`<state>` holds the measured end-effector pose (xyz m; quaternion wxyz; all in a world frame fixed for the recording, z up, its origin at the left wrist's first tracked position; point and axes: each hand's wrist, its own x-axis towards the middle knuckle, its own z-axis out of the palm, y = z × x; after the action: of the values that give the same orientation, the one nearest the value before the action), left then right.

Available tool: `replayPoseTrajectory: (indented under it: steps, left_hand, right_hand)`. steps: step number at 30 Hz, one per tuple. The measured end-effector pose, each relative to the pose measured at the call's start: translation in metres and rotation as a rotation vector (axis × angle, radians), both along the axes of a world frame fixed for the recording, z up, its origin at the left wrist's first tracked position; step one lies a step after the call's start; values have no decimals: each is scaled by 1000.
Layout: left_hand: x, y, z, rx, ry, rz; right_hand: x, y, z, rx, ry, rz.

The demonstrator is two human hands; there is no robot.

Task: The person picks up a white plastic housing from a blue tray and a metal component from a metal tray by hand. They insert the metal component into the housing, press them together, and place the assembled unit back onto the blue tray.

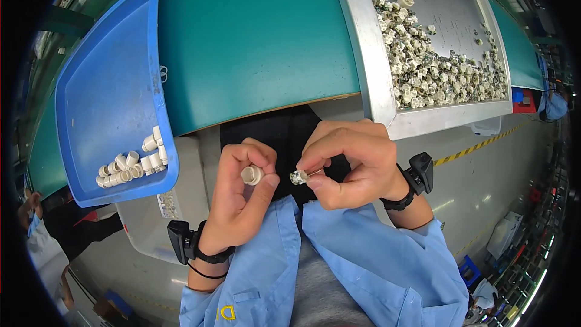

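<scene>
Over my lap, just off the table's near edge, my left hand [237, 197] is closed around a white round plastic cap [252, 175], its open end facing up and toward the right. A short gap away, my right hand [360, 160] pinches a small white-and-metal fitting [298, 177] between thumb and forefinger. A thin metal piece shows between those fingertips. The fitting and the cap are apart, at about the same height. The rest of the right-hand fingers curl behind the pinch.
At left, a blue tray [112, 103] holds several white caps [124, 169] in its near end. A metal-framed tray [378, 94] at right carries a heap of small white-and-metal fittings [430, 75]. Between them lies the green tabletop [254, 42]. A translucent bin [148, 230] sits below the blue tray.
</scene>
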<state>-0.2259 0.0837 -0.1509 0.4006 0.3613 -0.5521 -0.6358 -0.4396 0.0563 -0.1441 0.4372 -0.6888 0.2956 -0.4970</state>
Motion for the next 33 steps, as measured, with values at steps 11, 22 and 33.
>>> replayPoseTrajectory:
  steps: [11,22,33]
  left_hand:
    - [1,-3,26,346,39,-87]
    - [-8,-5,32,368,-129,-26]
    - [-4,-10,16,286,-93,-121]
  right_hand:
    - [26,-6,-7,-171,75,65]
    - [33,-1,-8,-198,130,-14]
    - [27,-10,-1,-458,439,64]
